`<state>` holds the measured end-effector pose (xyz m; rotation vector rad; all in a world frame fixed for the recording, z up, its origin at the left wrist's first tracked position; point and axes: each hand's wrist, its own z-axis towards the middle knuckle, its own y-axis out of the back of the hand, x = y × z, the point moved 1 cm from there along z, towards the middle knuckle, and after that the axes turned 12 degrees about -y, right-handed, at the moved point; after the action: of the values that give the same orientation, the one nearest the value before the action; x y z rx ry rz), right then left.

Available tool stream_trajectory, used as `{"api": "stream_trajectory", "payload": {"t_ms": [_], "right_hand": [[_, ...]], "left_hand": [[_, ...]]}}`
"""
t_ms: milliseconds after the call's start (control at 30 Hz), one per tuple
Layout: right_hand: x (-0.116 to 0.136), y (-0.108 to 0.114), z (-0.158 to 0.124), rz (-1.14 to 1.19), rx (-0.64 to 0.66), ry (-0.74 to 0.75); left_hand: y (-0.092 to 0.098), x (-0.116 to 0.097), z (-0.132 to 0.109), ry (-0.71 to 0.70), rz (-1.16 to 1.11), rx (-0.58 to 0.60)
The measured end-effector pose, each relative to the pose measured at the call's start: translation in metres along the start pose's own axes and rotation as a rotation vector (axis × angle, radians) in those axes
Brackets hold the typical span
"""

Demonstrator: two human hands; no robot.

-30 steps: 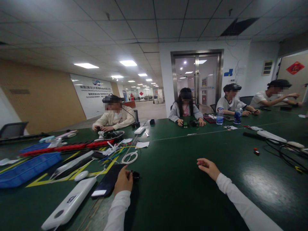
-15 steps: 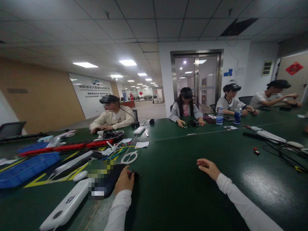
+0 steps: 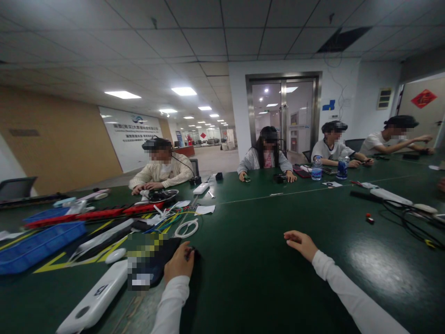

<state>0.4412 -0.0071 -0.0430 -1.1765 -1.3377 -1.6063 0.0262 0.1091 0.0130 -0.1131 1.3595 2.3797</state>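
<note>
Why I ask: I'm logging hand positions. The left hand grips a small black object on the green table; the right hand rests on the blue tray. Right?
Not quite: the head view shows the right hand resting on the bare green table, far from the blue tray at the left. The left hand does grip the small black object.

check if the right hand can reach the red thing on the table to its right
Probably yes: the right hand lies open on the table, with only bare tabletop between it and the red thing; the left hand grips a small black object.
</note>
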Motion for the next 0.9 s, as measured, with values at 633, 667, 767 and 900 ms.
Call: {"api": "stream_trajectory", "payload": {"t_ms": [633, 667, 767, 900], "right_hand": [[-0.003, -0.001, 0.002, -0.011, -0.003, 0.0], [-0.003, -0.001, 0.002, -0.011, 0.0, -0.002], [-0.004, 0.0, 0.002, -0.013, 0.009, -0.018], [-0.001, 0.0, -0.001, -0.011, 0.016, -0.031]], "left_hand": [[0.003, -0.006, -0.001, 0.025, 0.044, 0.024], [0.003, -0.006, -0.001, 0.027, 0.04, 0.024], [0.004, -0.007, -0.001, 0.027, 0.028, 0.028], [0.006, -0.009, -0.002, 0.014, 0.012, 0.037]]}}
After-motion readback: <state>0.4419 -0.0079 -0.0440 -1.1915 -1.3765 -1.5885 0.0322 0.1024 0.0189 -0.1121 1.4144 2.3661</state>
